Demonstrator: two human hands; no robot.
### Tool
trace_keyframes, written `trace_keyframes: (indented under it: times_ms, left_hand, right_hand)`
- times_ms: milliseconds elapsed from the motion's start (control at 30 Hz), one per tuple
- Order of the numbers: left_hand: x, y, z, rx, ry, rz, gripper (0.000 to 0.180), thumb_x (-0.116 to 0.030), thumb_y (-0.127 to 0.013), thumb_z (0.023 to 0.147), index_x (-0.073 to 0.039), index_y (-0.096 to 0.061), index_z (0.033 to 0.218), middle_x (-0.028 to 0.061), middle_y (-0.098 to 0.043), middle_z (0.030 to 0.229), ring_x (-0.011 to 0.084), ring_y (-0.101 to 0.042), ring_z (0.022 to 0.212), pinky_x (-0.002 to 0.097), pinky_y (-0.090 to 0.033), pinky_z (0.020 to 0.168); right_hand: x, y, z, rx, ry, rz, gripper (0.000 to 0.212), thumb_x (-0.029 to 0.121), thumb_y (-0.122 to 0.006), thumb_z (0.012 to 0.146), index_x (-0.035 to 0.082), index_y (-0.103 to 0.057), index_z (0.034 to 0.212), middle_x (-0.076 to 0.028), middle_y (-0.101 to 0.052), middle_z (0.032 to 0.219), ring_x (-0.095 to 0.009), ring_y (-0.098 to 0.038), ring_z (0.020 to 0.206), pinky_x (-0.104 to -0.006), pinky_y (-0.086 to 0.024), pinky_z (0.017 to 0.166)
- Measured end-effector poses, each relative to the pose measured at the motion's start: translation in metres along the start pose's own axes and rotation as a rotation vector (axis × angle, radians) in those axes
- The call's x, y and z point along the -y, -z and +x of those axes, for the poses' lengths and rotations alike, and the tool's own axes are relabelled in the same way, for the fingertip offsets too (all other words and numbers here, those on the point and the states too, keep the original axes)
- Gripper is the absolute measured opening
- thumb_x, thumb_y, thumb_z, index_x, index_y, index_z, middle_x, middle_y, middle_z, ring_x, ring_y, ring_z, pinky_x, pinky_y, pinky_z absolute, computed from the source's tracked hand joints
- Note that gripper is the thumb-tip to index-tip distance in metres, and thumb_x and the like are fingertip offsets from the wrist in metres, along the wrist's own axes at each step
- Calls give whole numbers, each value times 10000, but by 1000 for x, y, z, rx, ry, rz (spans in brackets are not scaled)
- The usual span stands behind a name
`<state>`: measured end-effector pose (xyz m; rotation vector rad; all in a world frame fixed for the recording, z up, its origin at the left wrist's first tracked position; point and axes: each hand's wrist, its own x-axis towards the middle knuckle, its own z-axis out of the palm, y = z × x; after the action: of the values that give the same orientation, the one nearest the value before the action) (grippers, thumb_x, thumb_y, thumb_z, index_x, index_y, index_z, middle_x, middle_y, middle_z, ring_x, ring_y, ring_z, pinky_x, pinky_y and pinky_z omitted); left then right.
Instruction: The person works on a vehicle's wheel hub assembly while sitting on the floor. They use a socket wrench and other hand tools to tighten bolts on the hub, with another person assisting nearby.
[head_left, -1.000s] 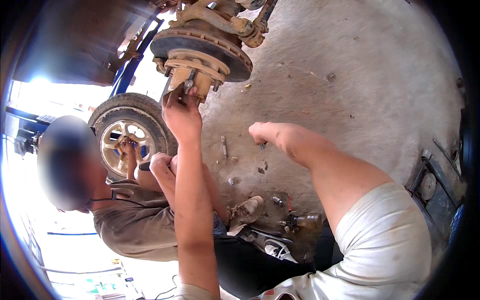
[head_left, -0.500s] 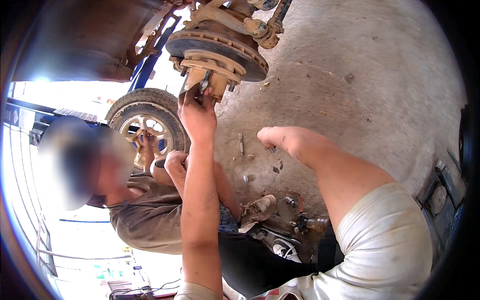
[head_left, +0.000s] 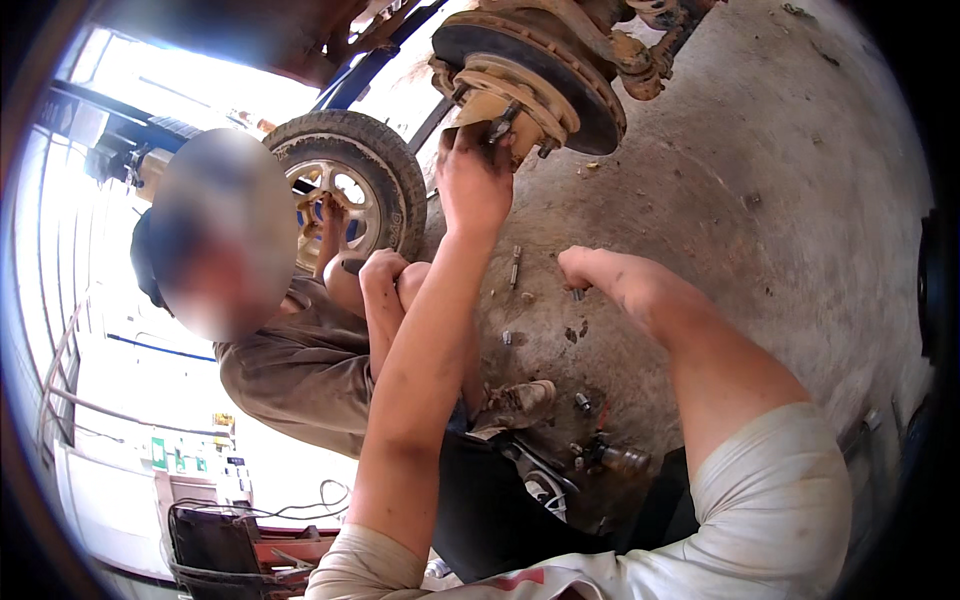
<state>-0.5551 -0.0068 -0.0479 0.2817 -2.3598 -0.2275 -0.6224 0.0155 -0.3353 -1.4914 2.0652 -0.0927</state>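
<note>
We count two hands of our own, left hand (head_left: 475, 190) and right hand (head_left: 582, 266); one hub (head_left: 487, 106), three visible studs (head_left: 547, 149), one brake disc (head_left: 545, 66), one wheel (head_left: 397, 180), one co-worker (head_left: 300, 372), one slim rod (head_left: 515, 267), one power tool (head_left: 625, 460), three small metal pieces (head_left: 507, 338).

The bare left arm (head_left: 425, 420) slants upward and a little right, nearly straight, its left hand (head_left: 474, 185) raised, the grimy fingers bent and pinching. The bare right arm (head_left: 700, 340) angles up and leftward, bent, its right hand (head_left: 576, 265) held lower, fingers curled in and mostly hidden.
</note>
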Motion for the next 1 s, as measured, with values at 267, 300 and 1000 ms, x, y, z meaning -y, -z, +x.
trace_keyframes:
  times_ms: [267, 300, 1000]
  left_hand:
    - [1, 1, -3, -33, 1, -64, 308, -108, -689, 805, -45, -595, 1092, 202, -598, 1047, 405, -559, 1006, 495, -458, 853]
    - [0, 1, -2, -36, 4, -83, 306, -104, -691, 802, -44, -596, 1087, 200, -599, 1042, 403, -558, 1006, 494, -457, 853]
    - [13, -13, -6, -161, 104, -165, 355, -111, -697, 788, -112, -587, 1126, 163, -553, 1119, 398, -577, 1017, 492, -479, 825]
  right_hand:
    - [-1, -7, -3, -41, 17, 12, 274, 323, -742, 767, 57, -749, 833, -161, -714, 856, -331, -688, 850, -406, -549, 747]
    - [-1, -8, 1, -29, 18, -17, 272, 324, -739, 765, 58, -750, 821, -160, -713, 844, -329, -689, 840, -406, -550, 742]
    - [-16, -11, -7, 86, -20, 94, 301, 349, -732, 757, 57, -751, 828, -132, -723, 823, -287, -699, 800, -400, -550, 760]
